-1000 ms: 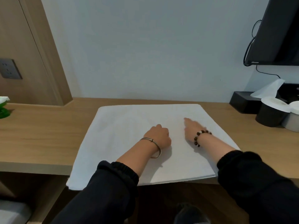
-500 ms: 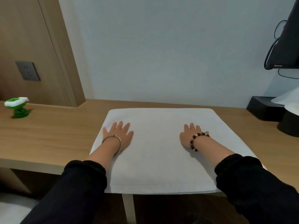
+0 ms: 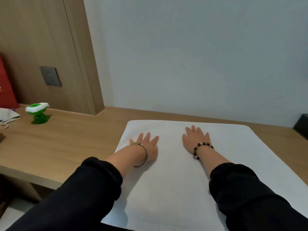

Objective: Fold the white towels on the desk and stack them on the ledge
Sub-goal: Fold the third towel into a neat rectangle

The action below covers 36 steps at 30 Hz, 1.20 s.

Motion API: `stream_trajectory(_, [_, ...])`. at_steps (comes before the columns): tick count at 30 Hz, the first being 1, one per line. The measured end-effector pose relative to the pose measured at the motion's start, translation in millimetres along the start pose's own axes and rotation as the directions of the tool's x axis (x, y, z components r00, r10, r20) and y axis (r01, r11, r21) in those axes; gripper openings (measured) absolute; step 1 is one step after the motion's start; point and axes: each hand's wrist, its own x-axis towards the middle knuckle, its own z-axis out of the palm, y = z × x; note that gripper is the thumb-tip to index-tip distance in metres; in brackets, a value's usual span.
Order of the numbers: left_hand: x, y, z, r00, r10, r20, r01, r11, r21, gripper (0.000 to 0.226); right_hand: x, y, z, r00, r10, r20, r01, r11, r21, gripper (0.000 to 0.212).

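1 white towel (image 3: 183, 180) lies on the desk (image 3: 58, 144). 2 hands rest on it: left hand (image 3: 147, 145), right hand (image 3: 195, 139). 2 bracelets: 1 metal bangle (image 3: 147, 155), 1 beaded bracelet (image 3: 197, 145). 1 green gadget (image 3: 37, 112) near the desk's left edge. 1 wall socket (image 3: 50, 76).

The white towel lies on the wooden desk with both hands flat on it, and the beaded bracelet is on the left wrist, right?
Not quite: the head view shows the beaded bracelet on the right wrist; the left wears a metal bangle. The white towel does lie on the wooden desk, left hand and right hand flat on it.
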Motion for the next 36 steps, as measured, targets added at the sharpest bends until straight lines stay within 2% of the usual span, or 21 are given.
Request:
stream_trajectory(4, [37,43,-12,0.987,0.148,-0.065,-0.147,0.989,0.017,0.057,9,4,4,0.996,0.054,-0.066,-0.053,0.999,0.01,0.052])
stream_trajectory(6, [54,61,-15,0.978,0.185,-0.093,-0.181,0.982,0.043,0.056,12,7,6,0.992,0.102,-0.079,-0.1,0.995,0.032,0.053])
stream_trajectory(10, [71,57,-19,0.972,0.216,-0.094,-0.214,0.976,0.035,0.052,14,8,11,0.991,0.103,-0.09,-0.101,0.995,0.02,0.053])
stream_trajectory(16, [72,-31,-17,0.99,0.036,-0.136,-0.035,0.999,0.009,0.053,11,8,11,0.99,0.089,-0.109,-0.092,0.996,-0.022,0.051])
stream_trajectory(20, [70,-67,-14,0.986,-0.094,-0.135,0.084,0.994,-0.075,0.053,9,7,8,0.99,0.097,-0.101,-0.1,0.995,-0.025,0.052])
stream_trajectory(24, [68,-61,-17,0.975,-0.16,-0.153,0.173,0.982,0.075,0.055,8,3,7,0.99,0.117,-0.073,-0.119,0.993,-0.021,0.054])
stream_trajectory(27, [53,-29,-14,0.991,-0.001,-0.13,0.021,0.988,0.151,0.055,6,1,6,0.991,0.124,-0.055,-0.125,0.992,-0.012,0.055])
stream_trajectory(30, [25,13,-4,0.989,0.136,-0.063,-0.135,0.99,0.03,0.054,5,1,5,0.99,0.127,-0.055,-0.128,0.992,-0.016,0.055])
stream_trajectory(33, [-10,28,5,0.98,0.192,-0.055,-0.192,0.981,0.014,0.055,4,0,3,0.992,0.122,-0.04,-0.123,0.992,-0.027,0.055])
stream_trajectory(36, [-48,10,16,0.979,0.195,-0.064,-0.193,0.98,0.035,0.057,3,0,0,0.994,0.107,-0.031,-0.108,0.993,-0.04,0.054])
